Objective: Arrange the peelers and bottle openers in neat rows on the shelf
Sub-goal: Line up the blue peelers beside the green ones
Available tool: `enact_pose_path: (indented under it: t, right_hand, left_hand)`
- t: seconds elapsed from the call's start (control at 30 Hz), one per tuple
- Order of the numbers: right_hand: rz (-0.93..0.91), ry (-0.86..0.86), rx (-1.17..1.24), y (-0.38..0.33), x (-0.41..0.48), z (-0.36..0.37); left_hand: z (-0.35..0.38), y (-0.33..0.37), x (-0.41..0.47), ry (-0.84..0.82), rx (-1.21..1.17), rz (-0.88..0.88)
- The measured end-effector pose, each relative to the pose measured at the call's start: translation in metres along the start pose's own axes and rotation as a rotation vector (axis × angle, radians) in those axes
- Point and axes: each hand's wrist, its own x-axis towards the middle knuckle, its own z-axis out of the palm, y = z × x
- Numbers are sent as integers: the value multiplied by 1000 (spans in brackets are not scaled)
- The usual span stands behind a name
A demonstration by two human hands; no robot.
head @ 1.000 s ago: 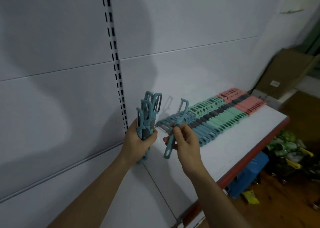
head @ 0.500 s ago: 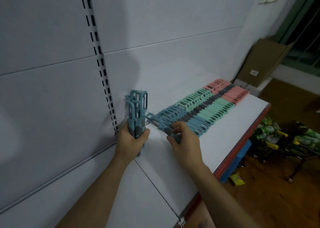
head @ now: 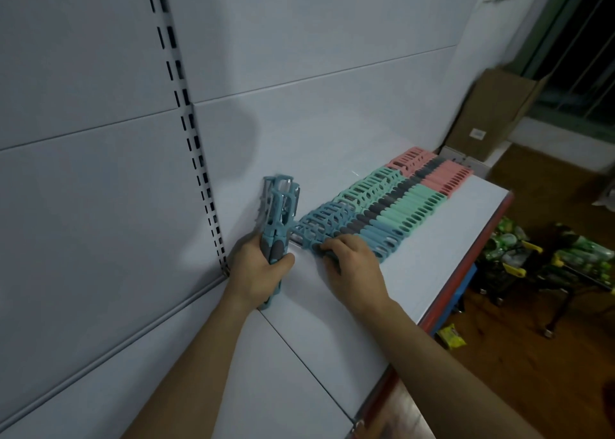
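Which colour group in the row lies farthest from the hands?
The pink group, at the far end; green lies midway, blue touches the right hand.

Bare shelf strip between peeler row and red front edge: open lane. Row's near end is blocked by right hand, curled on end peeler. Left hand gripping upright peeler bundle plugs the corner at back panel. Cardboard box closes the far end.

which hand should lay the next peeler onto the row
Right. The right hand sits at the near end of the row, fingers curled on the nearest blue peeler. The left hand is full, gripping the upright bundle of blue peelers, so it probably just feeds them.
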Motion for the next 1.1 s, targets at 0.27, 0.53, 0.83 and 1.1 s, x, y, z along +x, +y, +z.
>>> enact_pose_path:
  t: [0.27, 0.53, 0.83, 1.1]
  right_hand:
    - [-5, 12, -32, 2, -1, 7]
    - [-3, 21, -23, 3, -4, 8]
    - [96, 72, 234, -15, 2, -9]
    - [277, -36, 825, -46, 3, -15]
  left_hand:
    - [-2, 4, 1, -90, -37, -85]
    - [-2, 4, -2, -69, -91, -37]
    - [-9, 15, -7, -191, -320, -13]
    - [-7, 19, -11, -233, -326, 63]
